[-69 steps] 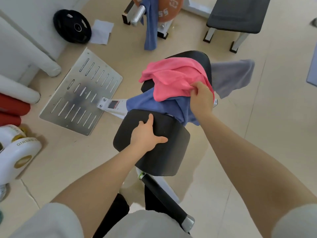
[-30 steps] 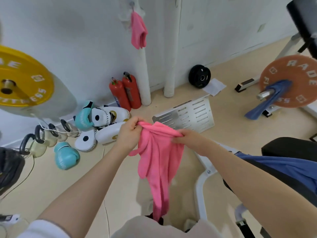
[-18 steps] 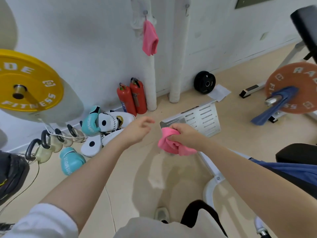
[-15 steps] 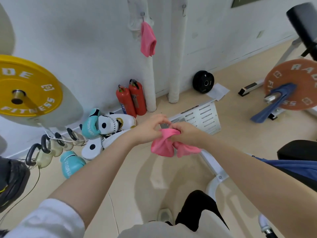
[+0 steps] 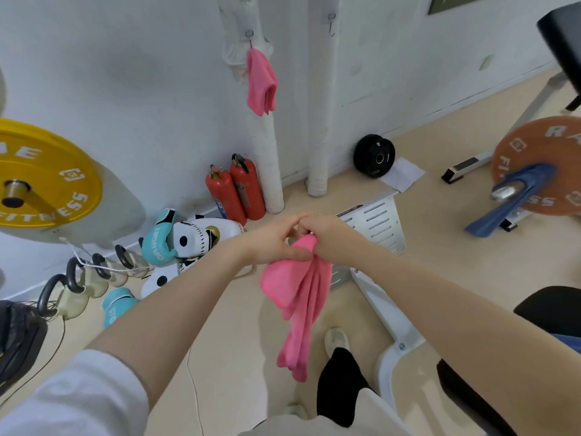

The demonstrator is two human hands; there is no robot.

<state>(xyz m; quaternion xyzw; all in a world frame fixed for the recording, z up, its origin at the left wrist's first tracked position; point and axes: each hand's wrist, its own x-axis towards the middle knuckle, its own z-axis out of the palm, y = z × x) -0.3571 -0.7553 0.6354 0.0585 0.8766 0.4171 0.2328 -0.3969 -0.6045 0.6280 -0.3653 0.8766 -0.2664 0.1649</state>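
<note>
Plainly, the pink cloth [image 5: 298, 297] is soft and light. It hangs limp in mid-air in front of the person, above the floor [image 5: 239, 325], bunched at the top and trailing down in loose folds to a narrow tail. The left grip [image 5: 273, 245] pinches the gathered top between thumb and curled fingers. The right grip [image 5: 327, 237] closes on the same bunch from the other side, so the two meet over the fabric. Neither is spread wide; both hold cloth.

By the look of it, it weighs very little and should not slip out of a pinch. It has no stiffness, though, so whatever is not held simply drops and folds. The better hold is probably a corner or the top hem, one grip at each end, drawn apart so the cloth hangs flat. Squeezing the middle would only make a tighter wad.

A second pink cloth [image 5: 261, 81] hangs from a hook on one wall pipe [image 5: 267, 152], and the neighbouring pipe [image 5: 317, 121] carries a bare hook [image 5: 330, 18]. If the held cloth is meant for that hook, a corner would need teasing free of the bunch first. Nothing here looks fragile.
</note>
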